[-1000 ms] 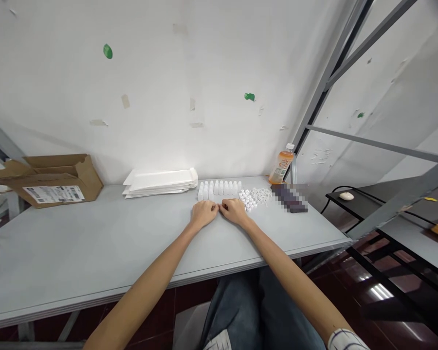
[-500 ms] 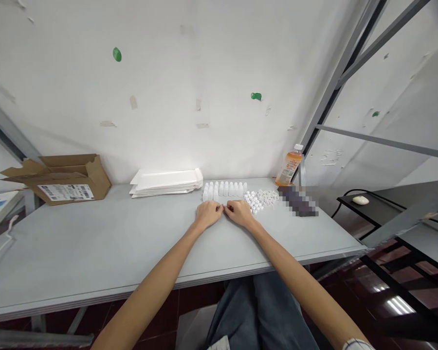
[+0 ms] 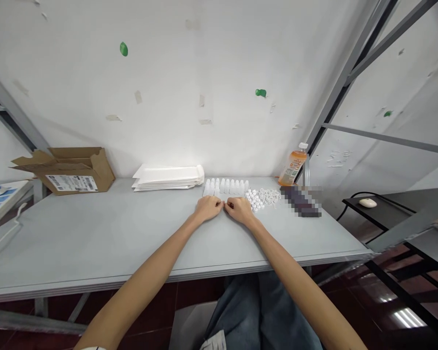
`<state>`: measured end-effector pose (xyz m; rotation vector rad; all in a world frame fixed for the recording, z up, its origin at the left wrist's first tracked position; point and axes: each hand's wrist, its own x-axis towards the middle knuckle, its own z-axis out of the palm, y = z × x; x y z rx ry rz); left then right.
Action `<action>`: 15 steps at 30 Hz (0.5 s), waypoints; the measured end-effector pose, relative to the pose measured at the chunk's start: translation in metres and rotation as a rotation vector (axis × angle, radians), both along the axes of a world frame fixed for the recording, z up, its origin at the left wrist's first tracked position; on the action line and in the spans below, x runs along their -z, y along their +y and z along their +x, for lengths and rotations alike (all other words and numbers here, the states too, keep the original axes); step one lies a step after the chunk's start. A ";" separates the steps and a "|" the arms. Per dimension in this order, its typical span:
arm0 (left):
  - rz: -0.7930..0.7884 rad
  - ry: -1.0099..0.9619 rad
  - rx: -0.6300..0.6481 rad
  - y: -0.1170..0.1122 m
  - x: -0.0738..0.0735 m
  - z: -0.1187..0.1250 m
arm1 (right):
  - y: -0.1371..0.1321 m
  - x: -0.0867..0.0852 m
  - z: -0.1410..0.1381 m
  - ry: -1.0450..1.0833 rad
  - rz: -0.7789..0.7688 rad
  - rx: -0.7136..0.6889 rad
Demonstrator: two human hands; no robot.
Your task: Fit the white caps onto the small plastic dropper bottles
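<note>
Bottles (image 3: 224,186) of white plastic stand in a crosswise row just ahead of my left hand (image 3: 209,208) and right hand (image 3: 240,211), which nearly meet; I cannot tell whether they hold anything.

We see small white plastic bottles (image 3: 224,187), smooth and matt, a smooth grey tabletop (image 3: 95,233), a rough brown cardboard box (image 3: 95,167), flat white paper envelopes (image 3: 168,177), a shiny clear plastic drink bottle (image 3: 295,167), soft blue jeans cloth (image 3: 266,311), glossy dark red floor tiles (image 3: 350,311)
</note>
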<state>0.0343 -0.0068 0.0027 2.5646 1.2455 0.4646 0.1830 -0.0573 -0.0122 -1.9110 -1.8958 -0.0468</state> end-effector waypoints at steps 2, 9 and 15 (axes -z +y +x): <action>-0.002 -0.003 0.010 0.000 -0.001 0.000 | 0.000 0.000 0.000 0.003 -0.005 0.007; 0.001 -0.019 0.032 0.001 -0.002 -0.001 | 0.001 -0.002 0.000 0.031 -0.018 0.022; 0.002 -0.032 0.048 0.002 -0.001 -0.001 | 0.000 -0.003 0.000 0.051 -0.026 0.022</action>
